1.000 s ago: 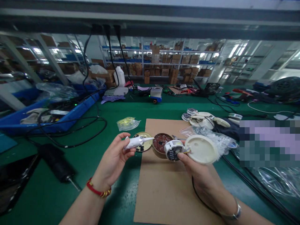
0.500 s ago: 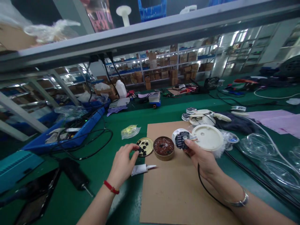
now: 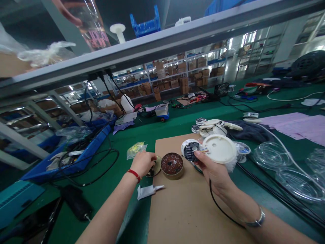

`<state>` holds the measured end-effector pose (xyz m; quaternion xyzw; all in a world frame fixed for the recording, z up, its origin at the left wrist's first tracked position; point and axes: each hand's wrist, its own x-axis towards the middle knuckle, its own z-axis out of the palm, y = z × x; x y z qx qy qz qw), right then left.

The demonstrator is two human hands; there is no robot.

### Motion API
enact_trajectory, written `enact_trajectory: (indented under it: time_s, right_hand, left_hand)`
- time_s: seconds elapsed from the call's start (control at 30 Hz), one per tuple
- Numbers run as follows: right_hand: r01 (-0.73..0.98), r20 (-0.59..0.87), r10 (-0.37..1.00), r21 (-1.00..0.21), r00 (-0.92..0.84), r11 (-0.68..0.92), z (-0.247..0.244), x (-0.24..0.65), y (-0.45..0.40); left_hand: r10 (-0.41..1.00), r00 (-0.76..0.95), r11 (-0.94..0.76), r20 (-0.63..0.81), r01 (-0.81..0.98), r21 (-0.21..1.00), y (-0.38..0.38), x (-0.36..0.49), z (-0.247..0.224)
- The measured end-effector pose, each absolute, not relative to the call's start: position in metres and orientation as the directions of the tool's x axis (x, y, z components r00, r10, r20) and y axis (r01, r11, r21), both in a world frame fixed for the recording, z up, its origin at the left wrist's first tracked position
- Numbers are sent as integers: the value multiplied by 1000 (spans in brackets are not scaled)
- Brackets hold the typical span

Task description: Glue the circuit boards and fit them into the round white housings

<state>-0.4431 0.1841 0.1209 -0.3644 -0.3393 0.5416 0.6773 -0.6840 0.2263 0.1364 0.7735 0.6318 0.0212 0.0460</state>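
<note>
My left hand point(image 3: 143, 163) is bent down over a gold tin lid point(image 3: 156, 166), covering most of it and the small black pieces in it. Beside the lid stands a round tin point(image 3: 172, 165) filled with dark reddish-brown material. My right hand point(image 3: 213, 173) grips a white round plastic housing point(image 3: 219, 148) together with a black circuit board point(image 3: 191, 151) carrying coloured wires. A black cable point(image 3: 218, 206) hangs down from that hand. A flattened white tube point(image 3: 148, 191) lies on the brown cardboard sheet point(image 3: 182, 210), below my left wrist.
A small yellowish plastic bag point(image 3: 135, 150) lies left of the cardboard. Several white round housings point(image 3: 212, 126) are piled beyond it. To the left stands a blue crate point(image 3: 68, 159) with black cables. Clear plastic coils point(image 3: 271, 156) and pink sheets point(image 3: 291, 123) lie right on the green bench.
My left hand has put down the tube and moved onto the gold lid, now covering it. The right hand keeps its hold, and the view has tilted.
</note>
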Motion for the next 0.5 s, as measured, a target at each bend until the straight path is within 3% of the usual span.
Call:
enact_trajectory:
  time_s: [0.13, 0.27, 0.4, 0.5]
  right_hand:
    - [-464, 91, 982, -872, 163, 158, 118, -443, 183]
    - [-446, 125, 980, -877, 152, 181, 116, -443, 184]
    - [-453, 95, 978, -875, 188, 172, 115, -443, 185]
    - [-467, 78, 979, -870, 187, 158, 115, -445, 186]
  left_hand:
    - [973, 221, -211, -72, 969, 127, 231, -683, 122]
    - [981, 190, -179, -32, 959, 221, 231, -680, 123]
    - [988, 131, -152, 79, 898, 412, 226, -680, 133]
    - [986, 151, -167, 76, 786, 596, 220, -674, 138]
